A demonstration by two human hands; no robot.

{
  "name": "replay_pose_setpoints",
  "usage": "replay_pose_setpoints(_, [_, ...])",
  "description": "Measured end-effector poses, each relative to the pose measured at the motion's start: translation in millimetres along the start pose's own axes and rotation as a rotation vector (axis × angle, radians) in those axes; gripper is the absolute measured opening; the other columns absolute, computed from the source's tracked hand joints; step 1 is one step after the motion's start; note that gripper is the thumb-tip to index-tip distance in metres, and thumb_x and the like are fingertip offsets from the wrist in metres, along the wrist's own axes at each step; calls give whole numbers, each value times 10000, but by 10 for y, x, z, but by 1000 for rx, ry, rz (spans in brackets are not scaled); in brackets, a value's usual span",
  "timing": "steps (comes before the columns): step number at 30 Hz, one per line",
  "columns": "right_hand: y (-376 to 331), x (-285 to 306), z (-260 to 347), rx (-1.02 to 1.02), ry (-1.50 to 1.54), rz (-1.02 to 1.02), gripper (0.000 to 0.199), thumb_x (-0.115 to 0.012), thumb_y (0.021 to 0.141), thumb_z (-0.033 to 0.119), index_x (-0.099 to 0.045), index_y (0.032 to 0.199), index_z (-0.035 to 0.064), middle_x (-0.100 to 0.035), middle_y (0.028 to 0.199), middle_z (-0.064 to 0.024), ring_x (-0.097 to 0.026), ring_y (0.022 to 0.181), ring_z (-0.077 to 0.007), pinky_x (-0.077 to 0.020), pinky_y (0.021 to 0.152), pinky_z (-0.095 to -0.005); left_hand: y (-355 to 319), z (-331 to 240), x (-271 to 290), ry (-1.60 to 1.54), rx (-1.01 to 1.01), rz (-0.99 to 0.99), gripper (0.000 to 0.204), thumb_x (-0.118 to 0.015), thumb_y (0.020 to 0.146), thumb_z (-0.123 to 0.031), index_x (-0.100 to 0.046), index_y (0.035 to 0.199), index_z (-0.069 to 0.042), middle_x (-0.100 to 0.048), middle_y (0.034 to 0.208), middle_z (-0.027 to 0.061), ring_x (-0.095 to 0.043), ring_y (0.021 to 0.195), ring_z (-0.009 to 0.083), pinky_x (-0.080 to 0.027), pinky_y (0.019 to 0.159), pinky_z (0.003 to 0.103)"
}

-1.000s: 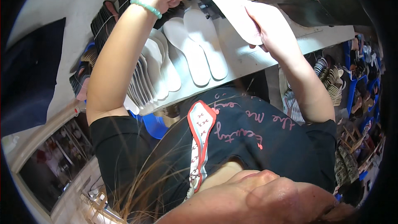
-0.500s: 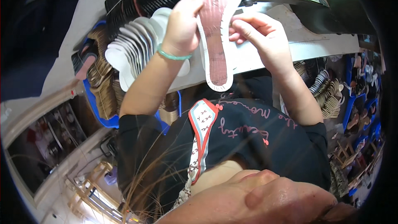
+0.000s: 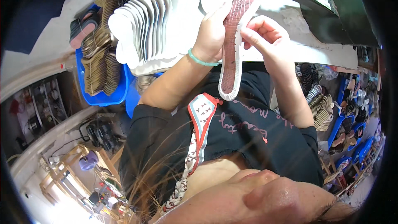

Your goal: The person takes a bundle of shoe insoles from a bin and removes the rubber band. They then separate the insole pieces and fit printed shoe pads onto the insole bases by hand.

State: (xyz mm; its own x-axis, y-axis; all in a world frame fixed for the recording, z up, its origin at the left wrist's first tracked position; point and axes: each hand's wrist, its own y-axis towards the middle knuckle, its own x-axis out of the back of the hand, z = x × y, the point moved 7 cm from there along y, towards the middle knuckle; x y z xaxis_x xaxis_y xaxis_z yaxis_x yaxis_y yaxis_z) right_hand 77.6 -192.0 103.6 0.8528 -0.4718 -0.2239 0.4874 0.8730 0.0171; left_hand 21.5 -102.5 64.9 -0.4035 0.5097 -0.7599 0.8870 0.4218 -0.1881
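The left hand (image 3: 213, 35) is closed around the upper part of a shoe sole (image 3: 234, 43) with a white rim and red textured face, held upright above the bench (image 3: 315, 49). The right hand (image 3: 265, 37) pinches the sole's right edge; finger contact appears light, though the view is distorted. A fanned stack of white soles (image 3: 153, 25) stands just left of the left hand. A blue bin (image 3: 101, 95) of brown soles sits further left.

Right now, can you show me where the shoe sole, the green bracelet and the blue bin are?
shoe sole (image 3: 232, 54), head view, middle of red tread.
green bracelet (image 3: 202, 61), head view, beads on wrist.
blue bin (image 3: 108, 98), head view, front wall.
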Motion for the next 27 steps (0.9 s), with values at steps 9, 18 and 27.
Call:
replay_pose_setpoints(9, [-47, -135, -108, -102, 69, 124, 176, -688, 815, 44, -576, 948, 18, -604, 871, -29, -569, 794, -96, -468, 742, -230, -111, 77, 78, -1, -21, -89, 328, -389, 986, -251, -588, 1034, 6, -617, 804, 77, -592, 637, 137, -504, 537, 261])
replay_pose_setpoints(18, [-102, -270, -184, -173, -101, 76, 124, -629, 858, 48, -550, 954, 37, -577, 885, -6, -553, 833, -70, -448, 799, -210, -208, 201, 160, -52, -153, -200, 341, -404, 976, -288, -589, 949, -3, -599, 773, 58, -574, 686, 115, -471, 615, 239])
replay_pose_setpoints(27, [-158, -226, -390, 15, -292, -93, 470, -571, 899, 241, -398, 1274, 17, -489, 1139, -93, -488, 1028, -167, -464, 786, -250, -86, 84, 419, -43, -262, -215, 423, -316, 1015, -378, -510, 1140, -24, -586, 896, 59, -589, 860, 157, -469, 816, 300])
